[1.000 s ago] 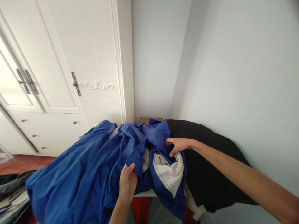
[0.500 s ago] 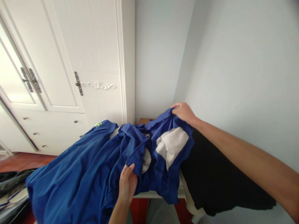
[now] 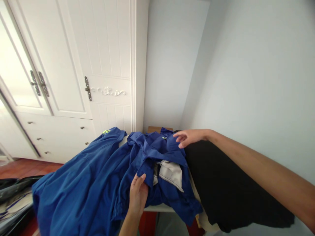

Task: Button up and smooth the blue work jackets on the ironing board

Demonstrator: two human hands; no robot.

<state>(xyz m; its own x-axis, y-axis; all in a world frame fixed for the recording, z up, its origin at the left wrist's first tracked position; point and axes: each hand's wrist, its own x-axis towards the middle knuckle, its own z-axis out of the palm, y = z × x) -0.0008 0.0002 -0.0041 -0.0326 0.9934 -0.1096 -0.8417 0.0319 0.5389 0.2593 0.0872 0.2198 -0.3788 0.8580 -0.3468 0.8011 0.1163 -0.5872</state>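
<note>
A blue work garment [image 3: 93, 177] with a grey-white lining patch [image 3: 171, 172] lies heaped over a white table edge [image 3: 159, 207]. My left hand [image 3: 138, 195] pinches a fold of the blue fabric near the front. Farther back, my right hand [image 3: 189, 137] rests on the garment's far part with its fingers stretched out, holding nothing. A black cloth [image 3: 228, 186] lies to the right of the blue garment, under my right forearm.
A white wardrobe [image 3: 73, 72] with metal handles and small drawers stands at the left. Pale walls meet in a corner behind. A brown wooden top [image 3: 154, 129] shows at the far end. Dark clutter [image 3: 12, 196] lies low on the left above a red-brown floor.
My right hand had lifted the far part of the blue garment up; it has since laid it down and let go. My left hand has kept its grip.
</note>
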